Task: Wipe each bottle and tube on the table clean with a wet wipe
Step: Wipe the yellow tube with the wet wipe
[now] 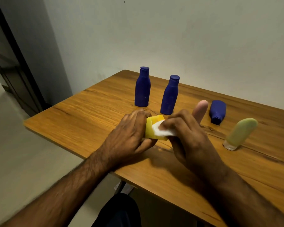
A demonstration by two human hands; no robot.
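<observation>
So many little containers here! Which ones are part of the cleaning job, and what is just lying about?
Part of the job:
yellow container, held by the left hand
white wipe, in the right hand
three blue bottles
pink tube
green tube

Just there:
wooden table

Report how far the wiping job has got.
Done: nothing can be confirmed as wiped. In hand: the left hand holds the yellow container while the right hand rubs it with the white wipe. Left, seemingly: three blue bottles, pink tube, green tube.
</observation>
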